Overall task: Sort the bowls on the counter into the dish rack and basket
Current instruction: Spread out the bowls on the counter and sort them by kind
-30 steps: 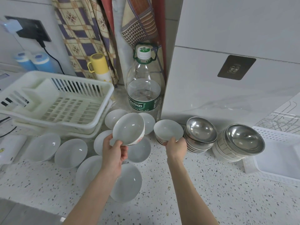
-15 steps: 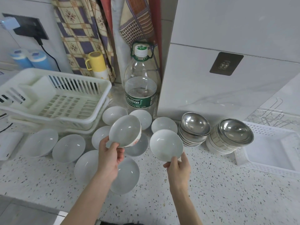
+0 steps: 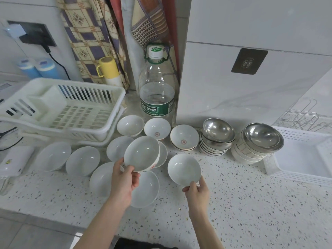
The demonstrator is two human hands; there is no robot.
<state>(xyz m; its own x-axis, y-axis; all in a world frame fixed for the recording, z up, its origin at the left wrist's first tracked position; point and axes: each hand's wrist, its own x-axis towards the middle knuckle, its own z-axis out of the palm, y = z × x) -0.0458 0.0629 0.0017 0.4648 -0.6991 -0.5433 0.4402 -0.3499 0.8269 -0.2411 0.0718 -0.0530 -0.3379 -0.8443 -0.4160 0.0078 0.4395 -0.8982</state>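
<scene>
The left hand [image 3: 124, 178] gripped 1 white bowl [image 3: 142, 153]; the right hand [image 3: 197, 190] pinched a smaller bowl [image 3: 184, 169]. Left of them the dish rack [image 3: 71, 108] and rightward the basket [image 3: 303, 159] held nothing visible, so sorting looked barely begun, with many bowls left on the desk [image 3: 251, 203].

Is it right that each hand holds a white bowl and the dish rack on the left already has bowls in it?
Not quite. The head view shows the dish rack holding no bowls. The rest stands: the left hand holds one white bowl and the right hand another white bowl.
</scene>
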